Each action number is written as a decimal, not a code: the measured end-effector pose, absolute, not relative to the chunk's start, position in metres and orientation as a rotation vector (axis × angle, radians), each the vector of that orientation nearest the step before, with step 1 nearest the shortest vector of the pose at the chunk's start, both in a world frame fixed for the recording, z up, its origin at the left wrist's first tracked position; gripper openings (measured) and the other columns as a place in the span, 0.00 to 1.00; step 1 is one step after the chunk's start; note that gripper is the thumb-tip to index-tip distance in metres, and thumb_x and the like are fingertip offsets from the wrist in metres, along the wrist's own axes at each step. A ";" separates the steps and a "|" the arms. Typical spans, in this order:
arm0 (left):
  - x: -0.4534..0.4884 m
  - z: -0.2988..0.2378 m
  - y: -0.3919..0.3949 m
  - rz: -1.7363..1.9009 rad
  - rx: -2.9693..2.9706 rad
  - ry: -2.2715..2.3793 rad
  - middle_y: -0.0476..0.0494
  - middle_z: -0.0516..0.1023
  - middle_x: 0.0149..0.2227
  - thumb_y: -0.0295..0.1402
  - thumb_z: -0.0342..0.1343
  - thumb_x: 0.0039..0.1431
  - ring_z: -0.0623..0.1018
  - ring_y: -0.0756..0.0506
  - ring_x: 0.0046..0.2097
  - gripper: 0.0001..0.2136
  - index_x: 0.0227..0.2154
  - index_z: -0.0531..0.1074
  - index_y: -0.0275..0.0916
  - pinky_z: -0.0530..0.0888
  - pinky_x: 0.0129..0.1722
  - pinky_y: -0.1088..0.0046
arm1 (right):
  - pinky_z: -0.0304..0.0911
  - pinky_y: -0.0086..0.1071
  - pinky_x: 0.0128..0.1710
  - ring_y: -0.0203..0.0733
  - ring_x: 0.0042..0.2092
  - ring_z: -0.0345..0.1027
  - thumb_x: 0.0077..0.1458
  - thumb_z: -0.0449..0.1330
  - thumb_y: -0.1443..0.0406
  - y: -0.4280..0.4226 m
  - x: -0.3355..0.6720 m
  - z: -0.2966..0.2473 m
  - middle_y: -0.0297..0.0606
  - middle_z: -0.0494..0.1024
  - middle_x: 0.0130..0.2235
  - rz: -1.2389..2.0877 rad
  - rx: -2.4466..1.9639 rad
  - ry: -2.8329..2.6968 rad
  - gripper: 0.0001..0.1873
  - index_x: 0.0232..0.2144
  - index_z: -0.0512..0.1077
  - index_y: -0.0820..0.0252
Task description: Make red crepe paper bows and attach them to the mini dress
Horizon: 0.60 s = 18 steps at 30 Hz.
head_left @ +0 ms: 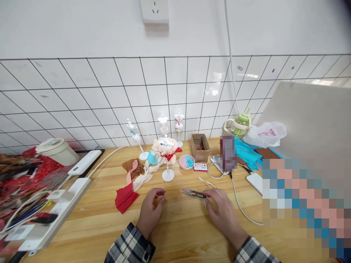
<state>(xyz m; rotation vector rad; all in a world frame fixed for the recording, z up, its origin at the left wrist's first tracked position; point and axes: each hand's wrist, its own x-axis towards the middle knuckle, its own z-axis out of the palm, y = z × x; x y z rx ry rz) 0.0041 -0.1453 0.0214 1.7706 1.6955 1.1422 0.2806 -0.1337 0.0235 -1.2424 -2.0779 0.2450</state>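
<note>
Spanning the view, the pale wooden table [186, 233] carries four small white dress-form stands [163, 124]. The left hand [150, 210] lies curled, apparently empty; the right hand [223, 213] pinches the handle of one pair of black-handled metal thread snips [195, 193], flat on the table between both hands: light, stiff, sharp-tipped, safest gripped at that sprung handle.

Left hand [150, 211] and right hand [224, 214] are bare, with navy-and-white plaid sleeves [131, 246].
</note>
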 end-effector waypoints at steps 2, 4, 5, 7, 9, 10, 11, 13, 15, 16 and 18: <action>0.006 0.021 -0.145 1.069 1.881 1.672 0.41 0.75 0.38 0.33 0.51 0.57 0.74 0.42 0.42 0.08 0.37 0.72 0.40 0.71 0.44 0.62 | 0.64 0.41 0.44 0.44 0.43 0.67 0.56 0.54 0.68 -0.130 0.266 0.031 0.40 0.73 0.41 0.263 -1.232 -2.181 0.13 0.44 0.70 0.55; 0.008 0.020 -0.144 0.988 2.015 1.628 0.41 0.75 0.40 0.33 0.50 0.58 0.73 0.41 0.45 0.09 0.39 0.73 0.41 0.70 0.47 0.61 | 0.61 0.42 0.47 0.45 0.46 0.65 0.55 0.56 0.67 -0.127 0.248 0.034 0.40 0.72 0.44 0.269 -1.231 -2.256 0.15 0.46 0.70 0.53; 0.010 0.020 -0.144 0.947 2.079 1.609 0.40 0.75 0.41 0.33 0.51 0.59 0.73 0.41 0.46 0.09 0.40 0.73 0.42 0.69 0.47 0.61 | 0.60 0.42 0.48 0.46 0.48 0.64 0.54 0.57 0.67 -0.124 0.240 0.034 0.40 0.72 0.47 0.262 -1.236 -2.284 0.16 0.46 0.70 0.52; 0.012 0.021 -0.144 0.875 2.181 1.595 0.40 0.74 0.42 0.33 0.51 0.59 0.72 0.41 0.46 0.10 0.41 0.74 0.43 0.69 0.47 0.60 | 0.58 0.44 0.50 0.47 0.51 0.61 0.54 0.58 0.67 -0.120 0.226 0.032 0.40 0.69 0.51 0.229 -1.262 -2.318 0.13 0.43 0.71 0.52; 0.014 0.024 -0.145 0.821 2.261 1.592 0.40 0.75 0.42 0.33 0.51 0.59 0.73 0.41 0.45 0.10 0.42 0.74 0.44 0.69 0.46 0.60 | 0.56 0.45 0.51 0.48 0.53 0.59 0.54 0.58 0.67 -0.116 0.218 0.029 0.39 0.68 0.53 0.185 -1.275 -2.346 0.08 0.38 0.73 0.54; 0.016 0.025 -0.146 0.802 2.294 1.591 0.41 0.75 0.41 0.33 0.51 0.59 0.73 0.41 0.45 0.11 0.42 0.74 0.45 0.69 0.46 0.60 | 0.55 0.45 0.51 0.48 0.53 0.59 0.54 0.58 0.67 -0.114 0.216 0.027 0.38 0.68 0.53 0.167 -1.269 -2.360 0.05 0.35 0.73 0.55; 0.017 0.027 -0.147 0.787 2.323 1.590 0.41 0.75 0.41 0.33 0.51 0.60 0.73 0.41 0.45 0.11 0.42 0.74 0.45 0.69 0.46 0.60 | 0.55 0.45 0.51 0.48 0.53 0.59 0.55 0.58 0.67 -0.113 0.215 0.025 0.38 0.69 0.52 0.157 -1.256 -2.371 0.04 0.33 0.73 0.55; 0.023 0.031 -0.149 0.760 2.379 1.583 0.41 0.75 0.42 0.33 0.51 0.60 0.72 0.41 0.46 0.11 0.43 0.74 0.45 0.68 0.47 0.60 | 0.56 0.44 0.51 0.46 0.51 0.61 0.55 0.58 0.68 -0.112 0.216 0.021 0.38 0.71 0.50 0.162 -1.219 -2.384 0.04 0.31 0.73 0.56; 0.031 0.033 -0.150 0.727 2.433 1.576 0.41 0.74 0.43 0.32 0.50 0.60 0.71 0.41 0.47 0.12 0.45 0.73 0.44 0.67 0.47 0.59 | 0.56 0.42 0.50 0.45 0.50 0.62 0.55 0.57 0.69 -0.112 0.219 0.018 0.38 0.72 0.48 0.188 -1.185 -2.379 0.05 0.33 0.73 0.56; 0.036 0.033 -0.151 0.709 2.453 1.578 0.41 0.74 0.44 0.31 0.50 0.60 0.71 0.40 0.48 0.12 0.45 0.72 0.44 0.67 0.48 0.58 | 0.57 0.42 0.49 0.45 0.49 0.63 0.55 0.57 0.69 -0.113 0.221 0.017 0.39 0.72 0.48 0.203 -1.171 -2.374 0.06 0.34 0.73 0.56; 0.046 0.033 -0.151 0.678 2.467 1.594 0.41 0.73 0.46 0.29 0.50 0.60 0.70 0.40 0.50 0.12 0.46 0.71 0.45 0.64 0.50 0.57 | 0.58 0.42 0.49 0.45 0.49 0.63 0.56 0.56 0.69 -0.113 0.224 0.016 0.39 0.73 0.47 0.232 -1.145 -2.364 0.07 0.35 0.73 0.55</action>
